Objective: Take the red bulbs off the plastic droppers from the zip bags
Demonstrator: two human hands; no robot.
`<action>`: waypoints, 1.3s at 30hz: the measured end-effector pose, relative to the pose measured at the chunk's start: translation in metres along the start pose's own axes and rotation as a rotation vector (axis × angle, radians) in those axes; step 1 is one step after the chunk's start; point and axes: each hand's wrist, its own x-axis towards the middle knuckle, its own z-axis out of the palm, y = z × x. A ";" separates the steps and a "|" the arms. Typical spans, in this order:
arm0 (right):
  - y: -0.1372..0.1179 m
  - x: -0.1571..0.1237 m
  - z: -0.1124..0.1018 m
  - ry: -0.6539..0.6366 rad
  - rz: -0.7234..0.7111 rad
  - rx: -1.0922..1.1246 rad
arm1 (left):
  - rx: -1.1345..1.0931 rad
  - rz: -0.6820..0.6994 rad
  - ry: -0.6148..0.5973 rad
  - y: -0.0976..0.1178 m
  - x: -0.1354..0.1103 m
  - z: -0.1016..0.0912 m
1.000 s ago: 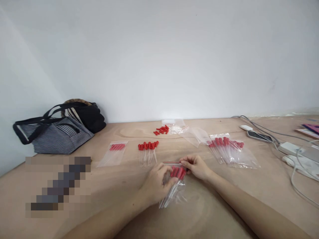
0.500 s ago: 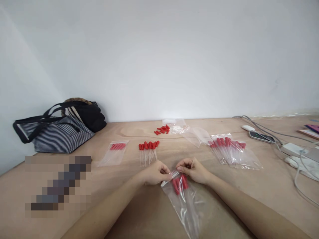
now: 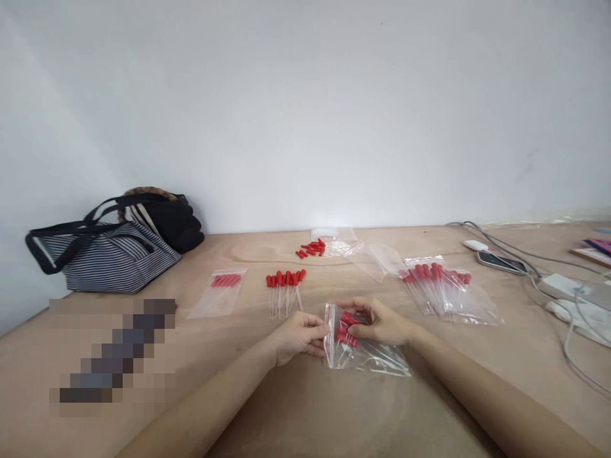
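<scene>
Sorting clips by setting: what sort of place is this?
Likely an informal worktable in a home or office: plywood tabletop, zip bags of red-bulbed droppers, a striped tote bag, a phone.

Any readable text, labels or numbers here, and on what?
No text can be read.
zip bag in left hand and right hand: no print shows.
striped bag: no label shows.
phone: too small to read.
pixelated patch: blurred out.

zip bag [image 3: 377,357]: clear, red seal strip | dropper bulbs [image 3: 344,329]: red | loose droppers [image 3: 285,287]: red bulbs, clear stems | tote bag [image 3: 107,254]: navy/white stripes, black handles | table [image 3: 305,413]: light tan wood grain | wall [image 3: 305,108]: white
</scene>
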 end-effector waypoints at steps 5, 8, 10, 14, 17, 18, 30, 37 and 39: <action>-0.011 0.000 -0.004 -0.065 -0.158 -0.385 | -0.022 0.024 0.011 -0.005 0.003 0.002; -0.015 -0.006 0.006 0.228 -0.303 -0.740 | -0.045 0.056 0.092 -0.010 0.008 0.003; -0.017 -0.012 0.019 0.466 -0.356 -0.896 | -0.062 0.073 0.135 -0.012 0.010 0.004; -0.022 -0.019 0.047 0.570 -0.311 -0.975 | -0.082 0.100 0.173 -0.012 0.011 0.007; -0.024 -0.017 0.057 0.526 -0.203 -0.951 | -0.083 0.120 0.186 -0.011 0.009 0.009; -0.024 -0.016 0.058 0.510 -0.178 -0.947 | -0.079 0.125 0.189 -0.011 0.008 0.010; -0.020 -0.011 0.056 0.452 -0.156 -0.965 | 0.003 0.174 0.153 -0.017 0.010 0.012; -0.015 -0.008 0.059 0.509 -0.149 -0.836 | 0.107 0.245 0.115 -0.018 0.008 0.014; -0.013 -0.007 0.062 0.519 -0.154 -0.845 | 0.136 0.266 0.116 -0.019 0.008 0.014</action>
